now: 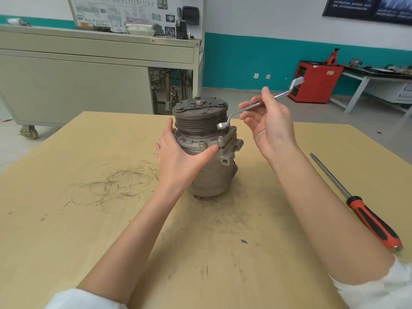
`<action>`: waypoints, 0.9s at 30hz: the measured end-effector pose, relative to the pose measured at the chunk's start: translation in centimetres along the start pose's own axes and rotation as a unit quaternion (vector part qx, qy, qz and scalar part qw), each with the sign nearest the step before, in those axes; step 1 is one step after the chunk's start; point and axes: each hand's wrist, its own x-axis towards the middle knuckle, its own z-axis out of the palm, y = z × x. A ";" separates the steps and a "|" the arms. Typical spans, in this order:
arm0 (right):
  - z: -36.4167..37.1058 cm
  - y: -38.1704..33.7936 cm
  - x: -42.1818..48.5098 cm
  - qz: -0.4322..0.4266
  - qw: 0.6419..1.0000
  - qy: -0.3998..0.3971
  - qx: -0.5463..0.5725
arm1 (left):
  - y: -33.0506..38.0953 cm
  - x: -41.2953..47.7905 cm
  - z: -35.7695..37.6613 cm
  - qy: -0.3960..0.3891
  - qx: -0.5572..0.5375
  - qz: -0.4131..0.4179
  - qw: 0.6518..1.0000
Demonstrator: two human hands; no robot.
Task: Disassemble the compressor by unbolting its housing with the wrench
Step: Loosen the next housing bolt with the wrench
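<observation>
Left hand (178,158) grips upright compressor (213,175); right hand (268,127) holds wrench (282,94) slanting up-right.

A workshop, shown by a red tool cabinet (316,84), a wheeled metal bench (89,70) and a diagram board (124,12).
</observation>
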 end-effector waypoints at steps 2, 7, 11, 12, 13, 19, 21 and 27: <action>-0.1 -0.2 -1.9 -0.097 0.992 -0.019 -0.079 | 0.0 0.0 0.0 -0.002 -0.002 -0.002 1.000; -0.4 1.2 -5.7 -0.288 0.928 -0.057 -0.230 | 0.1 -0.1 0.0 0.004 0.004 0.001 1.000; -1.5 2.0 -6.8 -0.350 0.877 -0.069 -0.321 | 0.2 -0.1 0.0 0.004 0.004 0.002 1.000; -1.6 2.1 -6.9 -0.358 0.872 -0.072 -0.326 | 0.2 -0.1 0.0 0.004 0.005 0.002 1.000; -1.8 2.2 -7.1 -0.366 0.867 -0.076 -0.329 | 0.3 -0.1 0.0 0.003 0.006 0.003 1.000; -2.2 3.3 -7.6 -0.377 0.855 -0.110 -0.339 | 0.2 -0.1 0.0 0.002 0.000 0.002 1.000; -1.9 3.1 -7.0 -0.340 0.890 -0.098 -0.287 | 0.1 0.0 0.0 0.002 -0.001 0.003 1.000; -2.3 3.0 -5.4 -0.320 0.916 -0.101 -0.219 | 0.0 0.0 0.0 -0.002 -0.007 0.006 1.000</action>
